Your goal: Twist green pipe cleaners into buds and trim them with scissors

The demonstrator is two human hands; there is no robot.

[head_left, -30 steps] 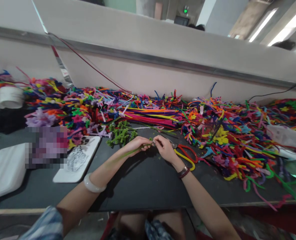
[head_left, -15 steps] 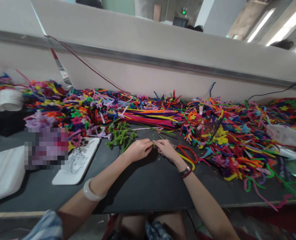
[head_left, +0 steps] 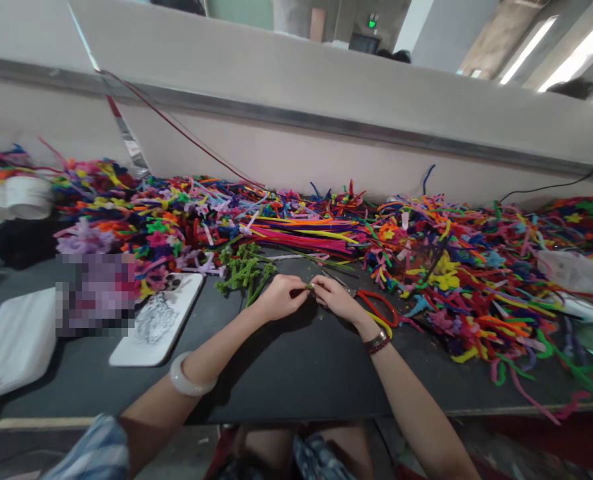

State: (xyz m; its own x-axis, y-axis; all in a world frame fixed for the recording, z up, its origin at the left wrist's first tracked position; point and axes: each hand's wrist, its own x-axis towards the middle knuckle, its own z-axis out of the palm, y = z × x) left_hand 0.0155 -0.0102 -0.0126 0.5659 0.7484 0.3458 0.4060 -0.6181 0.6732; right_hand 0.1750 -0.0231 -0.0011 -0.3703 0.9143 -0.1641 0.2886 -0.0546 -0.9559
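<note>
My left hand (head_left: 279, 297) and my right hand (head_left: 335, 298) meet over the dark table (head_left: 296, 360), fingers pinched together on a small green pipe cleaner piece (head_left: 310, 287) held between them. A bunch of bent green pipe cleaners (head_left: 243, 270) lies just left of my left hand. Scissors with red and yellow handles (head_left: 379, 310) rest on the table right beside my right wrist. A pale bangle circles my left forearm, and a dark bracelet sits on my right wrist.
A long heap of colourful pipe cleaners (head_left: 426, 260) runs along the back of the table against a low wall (head_left: 296, 147). A phone in a white patterned case (head_left: 157, 319) and a white box (head_left: 11, 340) lie at left. White cups (head_left: 23, 198) stand far left.
The long green stem that trailed under my left hand a second ago no longer shows. Both hands stay pinched together at the same spot, and the view has shifted slightly.
</note>
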